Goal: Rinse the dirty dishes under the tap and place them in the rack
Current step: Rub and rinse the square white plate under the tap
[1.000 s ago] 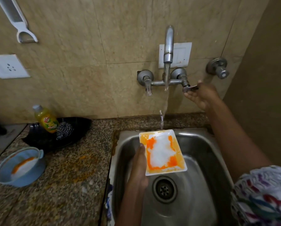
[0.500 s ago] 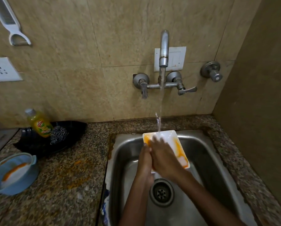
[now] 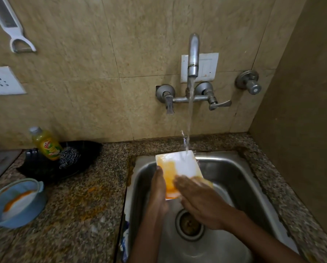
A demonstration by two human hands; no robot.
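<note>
So the white plate is over the sink, tilted, with the water stream from the tap hitting its far right corner. The left hand holds it by the left edge — thumb on the top face near the far corner, the other fingers hidden underneath, so it's clearly gripping the plate. The right hand lies flat on the near part of the plate, fingers stretched out straight and pressing on it, not curled round anything; it's a bit blurred. Orange sauce is smeared on the plate just beside the left thumb and under the right fingertips, while the part beyond the right fingers looks white. The drain sits right below the right wrist.

Off to the left of the left hand, on the stone desk, there's a blue bowl with orange and white residue inside. Further back from it sits a black tray carrying a yellow soap bottle and a steel scrubber — the two touching. On the wall beyond the fingers: a socket and a white peeler hanging up.
</note>
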